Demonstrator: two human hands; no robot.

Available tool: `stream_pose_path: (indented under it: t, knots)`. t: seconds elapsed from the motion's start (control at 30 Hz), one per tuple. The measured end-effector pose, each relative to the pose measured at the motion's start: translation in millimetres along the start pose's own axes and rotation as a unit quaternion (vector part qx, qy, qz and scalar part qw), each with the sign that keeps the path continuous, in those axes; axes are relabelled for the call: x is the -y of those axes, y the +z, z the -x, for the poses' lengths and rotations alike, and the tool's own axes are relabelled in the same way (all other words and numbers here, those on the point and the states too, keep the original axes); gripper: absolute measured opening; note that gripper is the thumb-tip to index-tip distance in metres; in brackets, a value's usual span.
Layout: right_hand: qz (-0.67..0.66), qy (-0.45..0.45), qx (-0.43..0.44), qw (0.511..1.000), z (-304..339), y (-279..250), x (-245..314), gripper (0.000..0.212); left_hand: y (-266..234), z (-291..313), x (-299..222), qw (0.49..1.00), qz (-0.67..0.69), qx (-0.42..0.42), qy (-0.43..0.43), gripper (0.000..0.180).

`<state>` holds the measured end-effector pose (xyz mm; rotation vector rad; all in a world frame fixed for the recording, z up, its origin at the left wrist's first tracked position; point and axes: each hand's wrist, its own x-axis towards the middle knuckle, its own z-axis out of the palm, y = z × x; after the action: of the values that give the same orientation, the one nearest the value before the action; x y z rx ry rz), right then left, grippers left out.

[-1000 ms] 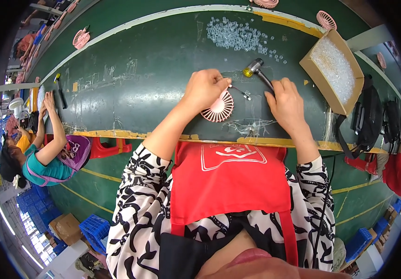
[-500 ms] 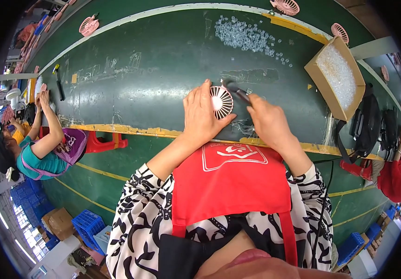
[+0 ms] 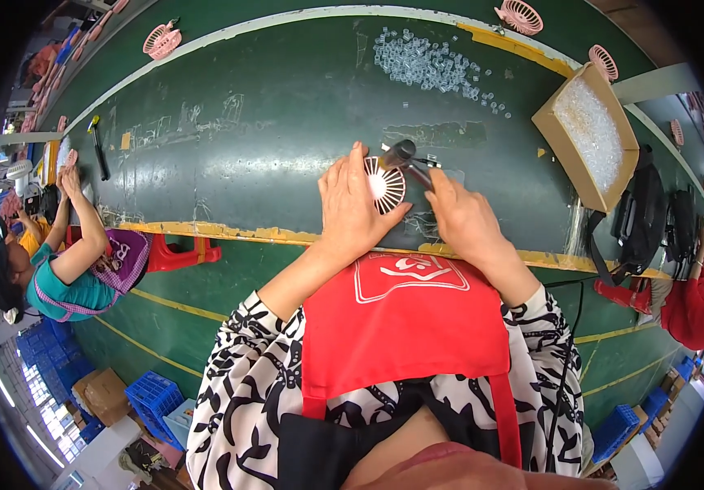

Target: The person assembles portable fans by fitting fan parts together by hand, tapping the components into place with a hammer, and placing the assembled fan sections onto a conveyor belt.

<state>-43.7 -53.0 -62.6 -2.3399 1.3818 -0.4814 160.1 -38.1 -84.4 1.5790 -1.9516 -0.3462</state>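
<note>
A round pink-rimmed fan grille (image 3: 388,189) with radiating slots and a pale centre lies on the green worktable. My left hand (image 3: 347,200) is curved around its left and near sides, thumb along the near edge and fingers pointing away from me, holding it against the tabletop. My right hand (image 3: 468,219) is closed around the handle of a hammer (image 3: 398,153) with a dark cylindrical head. That head is over the grille's far right edge; whether it touches cannot be made out. Part of the grille's rim is hidden by the hammer and my left hand.
Small clear plastic pieces (image 3: 425,64) are heaped at the far side. A cardboard box (image 3: 554,129) of similar pieces stands at right, beside a black bag (image 3: 641,216). Pink fan parts (image 3: 162,41) sit along the strip beyond. Another hammer (image 3: 100,151) lies near a co-worker (image 3: 70,261) at left.
The hammer's head has lifted and tilted, now overlapping the grille's far edge. My left hand stays around the grille. The pink fan parts on the far strip have shifted right.
</note>
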Motion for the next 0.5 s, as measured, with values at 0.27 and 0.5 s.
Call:
stream_pose_path:
  t: [0.27, 0.5]
  knots:
    - [0.052, 0.049, -0.12, 0.99, 0, -24, -35, 0.024, 3, 2, 7, 1.0, 0.022, -0.005, 0.011, 0.109]
    - [-0.089, -0.041, -0.186, 0.978, -33, -12, -9, 0.02, -2, 4, 9, 0.993, 0.112, -0.015, 0.046, 0.107]
